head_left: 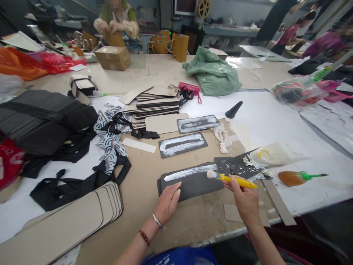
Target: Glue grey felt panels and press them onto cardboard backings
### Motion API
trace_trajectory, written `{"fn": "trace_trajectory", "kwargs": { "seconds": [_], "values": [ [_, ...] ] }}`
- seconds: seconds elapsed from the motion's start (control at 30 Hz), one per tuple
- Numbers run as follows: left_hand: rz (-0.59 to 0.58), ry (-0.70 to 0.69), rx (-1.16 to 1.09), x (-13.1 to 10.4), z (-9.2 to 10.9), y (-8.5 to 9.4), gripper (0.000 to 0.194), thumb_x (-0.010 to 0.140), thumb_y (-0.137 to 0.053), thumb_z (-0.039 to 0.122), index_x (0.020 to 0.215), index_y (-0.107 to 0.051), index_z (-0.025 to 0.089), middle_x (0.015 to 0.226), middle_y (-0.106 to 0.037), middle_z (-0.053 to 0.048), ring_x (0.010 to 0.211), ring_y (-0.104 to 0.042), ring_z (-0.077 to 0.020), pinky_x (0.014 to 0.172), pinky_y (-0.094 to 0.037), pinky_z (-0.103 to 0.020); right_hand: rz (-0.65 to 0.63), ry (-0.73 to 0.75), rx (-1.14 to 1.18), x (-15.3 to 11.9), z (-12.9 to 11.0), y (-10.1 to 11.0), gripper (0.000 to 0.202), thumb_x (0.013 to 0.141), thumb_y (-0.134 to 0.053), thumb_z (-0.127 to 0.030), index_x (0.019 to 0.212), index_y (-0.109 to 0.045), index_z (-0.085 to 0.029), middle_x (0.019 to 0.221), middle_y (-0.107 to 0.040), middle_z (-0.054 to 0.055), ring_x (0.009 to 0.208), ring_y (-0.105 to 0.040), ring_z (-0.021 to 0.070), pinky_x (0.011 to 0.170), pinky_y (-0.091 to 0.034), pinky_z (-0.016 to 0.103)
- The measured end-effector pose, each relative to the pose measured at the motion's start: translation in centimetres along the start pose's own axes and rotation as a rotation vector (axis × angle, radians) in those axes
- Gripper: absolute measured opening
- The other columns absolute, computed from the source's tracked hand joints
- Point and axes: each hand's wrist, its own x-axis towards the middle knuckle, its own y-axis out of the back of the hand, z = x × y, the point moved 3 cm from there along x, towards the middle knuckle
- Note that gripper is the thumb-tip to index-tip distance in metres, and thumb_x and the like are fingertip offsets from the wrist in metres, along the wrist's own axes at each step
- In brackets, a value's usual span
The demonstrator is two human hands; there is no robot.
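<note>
A dark rectangular panel (193,186) lies in front of me with a white glue streak along its far edge. My left hand (168,202) rests on its near left part, fingers together and pressing it. In my right hand (244,197) is a yellow-handled brush (241,181), its white-coated bristles at the panel's right end, by the end of the streak. Beyond lie two smaller dark panels, a nearer one (182,145) and a farther one (198,124), each with white glue brushed round it in a loop.
Beige boards (158,99) are stacked behind; more boards (74,224) lie front left. Black pieces (44,121) are piled at left. A glue-spotted dark sheet (237,166) and an amber bottle (289,178) are at right. Across the table a person (118,24) handles a yellow-brown item.
</note>
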Motion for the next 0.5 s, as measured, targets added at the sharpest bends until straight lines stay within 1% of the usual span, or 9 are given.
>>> {"fn": "trace_trajectory", "kwargs": {
  "seconds": [0.07, 0.1, 0.13, 0.2, 0.27, 0.37, 0.43, 0.5],
  "values": [
    [-0.014, 0.182, -0.272, 1.2, -0.2, 1.1, 0.052, 0.089, -0.025, 0.045, 0.12, -0.049, 0.012, 0.111, -0.061, -0.014, 0.106, -0.055, -0.0211, 0.098, -0.037, -0.043, -0.116, -0.072, 0.064, -2.9, -0.7, -1.5, 0.041, 0.072, -0.058, -0.05, 0.09, -0.06, -0.013, 0.076, -0.068, 0.009, 0.068, -0.066, 0.0226, 0.066, -0.056, 0.037],
    [-0.028, 0.246, -0.379, 1.7, -0.3, 1.5, 0.058, 0.088, -0.022, 0.049, 0.12, -0.048, 0.008, 0.107, -0.062, -0.015, 0.101, -0.057, -0.0213, 0.096, -0.039, -0.042, -0.172, -0.103, 0.085, -4.4, -1.0, -2.4, 0.041, 0.072, -0.058, -0.05, 0.089, -0.06, -0.014, 0.078, -0.068, 0.009, 0.069, -0.066, 0.0227, 0.066, -0.057, 0.037],
    [-0.049, 0.294, -0.457, 2.3, -0.5, 1.9, 0.064, 0.086, -0.021, 0.053, 0.12, -0.048, 0.006, 0.104, -0.063, -0.016, 0.097, -0.059, -0.0216, 0.094, -0.04, -0.041, -0.217, -0.113, 0.095, -5.7, -1.2, -3.3, 0.039, 0.072, -0.058, -0.05, 0.089, -0.06, -0.014, 0.079, -0.068, 0.009, 0.069, -0.066, 0.0228, 0.067, -0.057, 0.036],
    [-0.095, 0.352, -0.542, 3.1, -1.0, 2.2, 0.07, 0.083, -0.023, 0.059, 0.118, -0.048, 0.005, 0.099, -0.064, -0.016, 0.093, -0.06, -0.0219, 0.091, -0.041, -0.04, -0.292, -0.117, 0.123, -8.0, -1.6, -5.2, 0.037, 0.074, -0.057, -0.05, 0.087, -0.06, -0.015, 0.078, -0.067, 0.009, 0.069, -0.066, 0.0227, 0.067, -0.057, 0.036],
    [-0.128, 0.38, -0.566, 3.7, -1.6, 2.2, 0.072, 0.081, -0.025, 0.063, 0.116, -0.05, 0.006, 0.096, -0.064, -0.015, 0.09, -0.061, -0.0214, 0.087, -0.041, -0.039, -0.345, -0.11, 0.162, -9.7, -1.7, -7.2, 0.035, 0.075, -0.056, -0.049, 0.086, -0.06, -0.015, 0.078, -0.066, 0.008, 0.068, -0.066, 0.0222, 0.066, -0.057, 0.035],
    [-0.139, 0.391, -0.539, 3.8, -2.3, 2.0, 0.075, 0.078, -0.023, 0.067, 0.113, -0.053, 0.007, 0.092, -0.064, -0.014, 0.084, -0.06, -0.0197, 0.079, -0.044, -0.035, -0.395, -0.086, 0.192, -11.1, -1.6, -9.6, 0.034, 0.077, -0.054, -0.047, 0.084, -0.061, -0.015, 0.081, -0.066, 0.009, 0.067, -0.065, 0.0211, 0.064, -0.056, 0.034],
    [-0.144, 0.352, -0.494, 3.7, -2.5, 1.9, 0.075, 0.078, -0.022, 0.067, 0.11, -0.055, 0.008, 0.09, -0.063, -0.013, 0.08, -0.059, -0.0185, 0.073, -0.045, -0.033, -0.401, -0.077, 0.177, -11.4, -1.2, -10.4, 0.033, 0.077, -0.053, -0.047, 0.083, -0.061, -0.015, 0.083, -0.066, 0.009, 0.067, -0.065, 0.0206, 0.064, -0.056, 0.033],
    [-0.15, 0.271, -0.427, 3.4, -2.2, 1.9, 0.071, 0.079, -0.022, 0.065, 0.108, -0.056, 0.009, 0.089, -0.063, -0.011, 0.079, -0.057, -0.0177, 0.072, -0.045, -0.032, -0.376, -0.08, 0.143, -11.0, -0.5, -10.2, 0.034, 0.078, -0.052, -0.047, 0.084, -0.06, -0.015, 0.082, -0.066, 0.009, 0.068, -0.065, 0.0204, 0.065, -0.056, 0.032]
  ]
}}
